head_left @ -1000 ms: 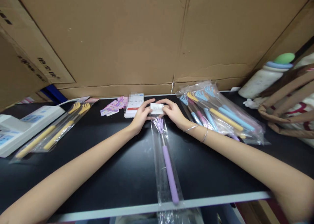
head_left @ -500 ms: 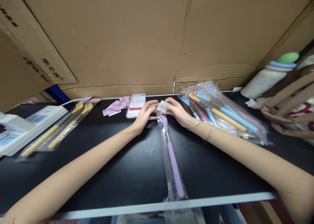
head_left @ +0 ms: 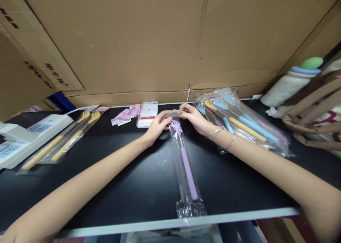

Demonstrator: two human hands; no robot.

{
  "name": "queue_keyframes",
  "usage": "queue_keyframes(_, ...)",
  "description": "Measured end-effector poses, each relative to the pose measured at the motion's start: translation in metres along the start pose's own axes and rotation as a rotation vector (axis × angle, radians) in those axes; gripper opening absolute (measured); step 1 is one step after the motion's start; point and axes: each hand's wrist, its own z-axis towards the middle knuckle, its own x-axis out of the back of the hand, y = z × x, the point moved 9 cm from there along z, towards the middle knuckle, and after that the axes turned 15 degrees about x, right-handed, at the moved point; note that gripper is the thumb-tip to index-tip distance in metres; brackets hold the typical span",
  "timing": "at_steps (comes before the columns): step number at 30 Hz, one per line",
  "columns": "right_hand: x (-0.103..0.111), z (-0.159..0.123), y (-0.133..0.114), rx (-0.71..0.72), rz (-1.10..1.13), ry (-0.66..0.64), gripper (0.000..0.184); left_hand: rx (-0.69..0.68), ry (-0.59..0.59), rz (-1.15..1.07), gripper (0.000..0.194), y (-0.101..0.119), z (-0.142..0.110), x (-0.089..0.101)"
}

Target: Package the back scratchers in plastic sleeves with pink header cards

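A purple back scratcher (head_left: 188,168) lies in a clear plastic bag (head_left: 183,186) on the black table, its claw end pointing away from me. At the bag's far end, my left hand (head_left: 157,126) pinches the left corner between thumb and fingers. Opposite it, my right hand (head_left: 192,118) grips the right corner with closed fingers. Between both hands a small pale card or label (head_left: 174,112) shows at the bag's top, seen nearly edge-on; whether it is inside the bag I cannot tell. The bag's near end is crumpled at the table edge.
Several bagged back scratchers (head_left: 247,127) lie to the right, near a bottle (head_left: 290,88) and a brown-handled bag (head_left: 298,129). Leftward are two yellow back scratchers (head_left: 68,145) and a power strip (head_left: 37,136). Behind my left hand lie a phone (head_left: 147,114) and purple cards (head_left: 124,117). Cardboard (head_left: 133,40) walls the back.
The bagged purple back scratcher has slid a little away from the table's front edge. The pale card has tilted from facing me to nearly edge-on. Both hands keep hold at the bag's top.
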Motion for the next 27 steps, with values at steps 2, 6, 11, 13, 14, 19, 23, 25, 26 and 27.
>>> queue_keyframes(2, 0.002, 0.001, -0.002, 0.02, -0.049, -0.005, 0.012, -0.002, 0.014, 0.001, 0.035, 0.001, 0.0, 0.001)
queue_keyframes(6, 0.008, 0.003, -0.001, 0.077, -0.203, 0.007, 0.014, -0.027, 0.032, -0.01, 0.035, 0.003, -0.001, 0.003)
queue_keyframes(11, 0.01, 0.004, 0.007, 0.126, -0.394, -0.055, 0.013, -0.048, 0.037, -0.031, 0.034, 0.002, -0.002, 0.006)
queue_keyframes(13, 0.008, 0.005, 0.008, 0.148, -0.425, -0.105, 0.012, -0.068, 0.051, -0.014, 0.034, 0.004, -0.003, 0.006)
queue_keyframes(14, 0.008, 0.004, 0.008, 0.157, -0.438, -0.125, 0.011, -0.084, 0.062, 0.004, 0.034, 0.006, -0.004, 0.007)
queue_keyframes(19, 0.012, 0.003, 0.007, 0.164, -0.622, -0.156, 0.011, -0.216, 0.052, 0.159, 0.029, 0.017, -0.009, -0.001)
queue_keyframes(23, 0.017, -0.001, 0.014, 0.046, -0.717, -0.161, 0.01, -0.297, 0.016, 0.36, 0.03, 0.024, -0.017, -0.014)
queue_keyframes(25, 0.019, -0.003, 0.014, 0.003, -0.743, -0.158, 0.008, -0.364, 0.016, 0.487, 0.03, 0.03, -0.022, -0.02)
queue_keyframes(26, 0.018, -0.003, 0.013, 0.005, -0.766, -0.167, 0.007, -0.401, 0.014, 0.547, 0.03, 0.032, -0.025, -0.024)
queue_keyframes(27, 0.016, -0.003, 0.011, 0.023, -0.794, -0.194, 0.007, -0.434, 0.006, 0.603, 0.029, 0.034, -0.027, -0.028)
